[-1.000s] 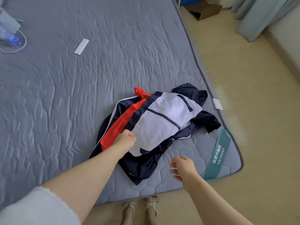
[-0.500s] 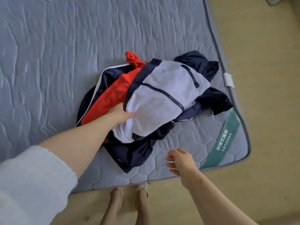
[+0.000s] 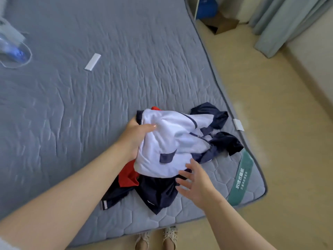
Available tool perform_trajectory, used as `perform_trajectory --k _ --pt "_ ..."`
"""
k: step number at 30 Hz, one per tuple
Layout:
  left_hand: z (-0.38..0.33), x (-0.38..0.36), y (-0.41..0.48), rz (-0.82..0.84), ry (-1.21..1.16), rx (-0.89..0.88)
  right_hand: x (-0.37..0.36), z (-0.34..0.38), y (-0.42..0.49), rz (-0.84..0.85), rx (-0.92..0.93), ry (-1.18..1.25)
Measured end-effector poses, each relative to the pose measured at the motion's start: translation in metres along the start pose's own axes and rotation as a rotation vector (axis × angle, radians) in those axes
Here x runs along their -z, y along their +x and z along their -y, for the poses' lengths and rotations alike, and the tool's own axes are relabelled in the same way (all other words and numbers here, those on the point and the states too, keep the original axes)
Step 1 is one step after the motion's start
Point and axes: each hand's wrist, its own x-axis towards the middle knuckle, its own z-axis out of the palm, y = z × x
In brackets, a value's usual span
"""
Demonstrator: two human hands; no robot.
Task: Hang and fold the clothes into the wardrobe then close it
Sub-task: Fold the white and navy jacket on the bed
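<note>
— White cloth with navy trim: that's the jacket (image 3: 173, 141), bunched up near the mattress (image 3: 126, 51) corner closest to the person.
— Which hand has it?
— The left hand (image 3: 137, 136). Its fingers are curled under the jacket's left side with the thumb pressed on top, a firm grip. That end looks lifted off the mattress. The other end, with the navy sleeves, trails toward the mattress's right edge.
— So it lies crosswise?
— Roughly. Its long axis runs from the left hand out toward that right edge.
— And the right hand (image 3: 196, 181)?
— Spread flat, fingers apart, holding nothing. It is at the jacket's lower hem, on the side of the mattress's near edge. I can't tell whether the fingertips touch the cloth. The hem lies just ahead and left of those fingers, so I'd judge this hand the nearer one to take the free side.
— How many pieces are there?
— It's a tangle, so it's hard to count. There's one jacket and one red piece (image 3: 128, 175) under it. One navy piece (image 3: 158, 192) lies flat on the mattress beneath both, though it may belong with the red. That makes two or three garments and two hands. One small white bar (image 3: 92, 61) lies further up the mattress, well apart.
— The wardrobe?
— Not in sight. Nothing is hung or folded yet, I'd say.
</note>
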Motion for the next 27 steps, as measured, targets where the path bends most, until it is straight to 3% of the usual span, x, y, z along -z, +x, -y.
perform_trajectory --k 6,9,13,18,20,22,24,26,27 --pt "-0.071 0.014 -0.065 0.020 -0.179 0.113 -0.046 0.017 -0.074 0.218 -0.049 0.339" --pt "-0.080 0.017 -0.092 0.087 -0.133 0.160 -0.056 0.021 -0.091 0.308 0.041 0.524" --pt "-0.087 0.039 -0.098 0.021 -0.082 0.179 -0.054 0.043 -0.104 0.222 0.123 0.369" --pt "-0.063 0.052 -0.104 -0.089 0.269 0.294 -0.055 0.059 -0.136 0.051 0.295 0.030" --pt "-0.051 0.050 -0.104 -0.233 0.385 0.336 -0.052 0.060 -0.148 0.174 0.407 -0.068" --pt "-0.046 0.043 -0.106 -0.321 0.386 0.269 -0.045 0.061 -0.154 0.317 0.489 -0.200" --pt "-0.046 0.025 -0.108 -0.092 0.203 0.273 -0.037 0.062 -0.163 0.391 0.547 -0.352" --pt "-0.049 0.004 -0.108 0.227 -0.010 0.412 -0.032 0.056 -0.168 0.435 0.556 -0.523" --pt "-0.045 -0.004 -0.107 0.274 -0.053 0.450 -0.031 0.050 -0.171 0.424 0.557 -0.617"
